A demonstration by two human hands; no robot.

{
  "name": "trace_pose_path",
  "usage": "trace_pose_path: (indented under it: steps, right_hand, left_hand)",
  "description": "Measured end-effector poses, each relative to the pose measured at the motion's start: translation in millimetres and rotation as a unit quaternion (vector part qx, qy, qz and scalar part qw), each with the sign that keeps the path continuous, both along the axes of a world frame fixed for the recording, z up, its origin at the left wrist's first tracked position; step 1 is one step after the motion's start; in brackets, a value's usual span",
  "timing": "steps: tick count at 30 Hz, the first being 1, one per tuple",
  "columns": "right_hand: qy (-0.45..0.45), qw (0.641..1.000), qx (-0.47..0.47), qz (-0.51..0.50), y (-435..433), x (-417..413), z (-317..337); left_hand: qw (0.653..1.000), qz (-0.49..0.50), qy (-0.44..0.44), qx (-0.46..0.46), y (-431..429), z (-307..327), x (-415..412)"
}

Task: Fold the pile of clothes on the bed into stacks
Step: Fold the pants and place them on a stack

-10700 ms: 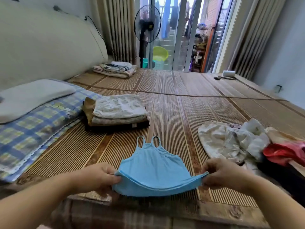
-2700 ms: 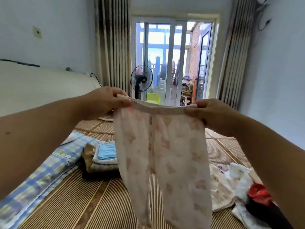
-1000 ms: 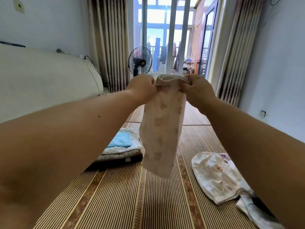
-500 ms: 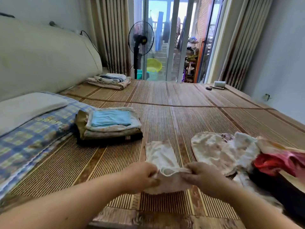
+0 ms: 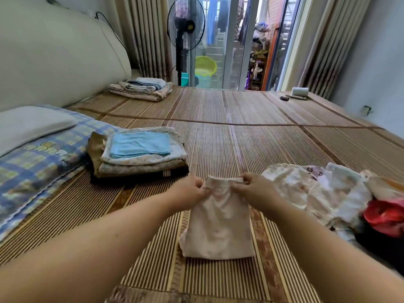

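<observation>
Small cream patterned pants lie folded on the bamboo mat in front of me. My left hand pinches the far left corner of the folded pants and my right hand pinches the far right corner. To the left stands a stack of folded clothes with a folded blue top uppermost. At the right lies the unfolded pile, cream and white garments with a red piece and something black beneath it.
A checked blue pillow with a white pillow lies at the left. Folded blankets sit at the far left of the mat. A standing fan and glass doors are beyond. A white roll rests far right.
The pants were held up, folded in half lengthwise in the air, then laid on the mat. Since half a second ago both hands have carried the near end away from me, over the far end.
</observation>
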State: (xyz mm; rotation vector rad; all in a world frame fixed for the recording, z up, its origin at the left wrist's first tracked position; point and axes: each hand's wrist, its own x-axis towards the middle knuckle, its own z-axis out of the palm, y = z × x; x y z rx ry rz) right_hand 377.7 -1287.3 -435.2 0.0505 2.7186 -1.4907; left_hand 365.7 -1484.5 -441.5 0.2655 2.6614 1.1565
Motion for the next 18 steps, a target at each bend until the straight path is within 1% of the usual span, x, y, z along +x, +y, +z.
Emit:
trace_pose_path:
  steps: [2,4,6,8,9,10,12,13,15,18]
  right_hand:
    - [0.014,0.999,0.017,-0.035,-5,-36,-10]
    - [0.019,0.997,0.052,-0.055,-8,-59,-24]
    - [0.002,0.994,0.102,-0.044,-9,-64,-42]
    - [0.0,0.987,0.161,-0.014,-10,-51,-60]
    - [0.019,0.981,0.194,0.011,-11,-41,-68]
    - [0.033,0.972,0.229,0.045,-14,-28,-74]
    - [0.023,0.95,0.284,0.125,-22,-1,-81]
    - [0.001,0.94,0.302,0.16,-24,10,-85]
    - [-0.056,0.925,0.326,0.188,-20,24,-90]
    - [-0.09,0.931,0.316,0.157,-1,26,-82]
  left_hand:
    - [0.999,0.042,0.013,0.006,7,-5,-35]
    - [0.996,0.087,0.004,0.001,10,-19,-62]
    - [0.992,0.112,-0.002,-0.054,12,-38,-74]
    - [0.99,0.067,0.029,-0.12,14,-56,-77]
    - [0.987,0.017,0.049,-0.154,17,-63,-78]
    - [0.976,-0.044,0.064,-0.204,19,-66,-79]
    - [0.93,-0.152,0.078,-0.325,21,-68,-79]
    - [0.909,-0.179,0.079,-0.367,22,-70,-80]
    - [0.888,-0.17,0.085,-0.419,23,-72,-76]
    - [0.88,-0.102,0.073,-0.458,27,-63,-61]
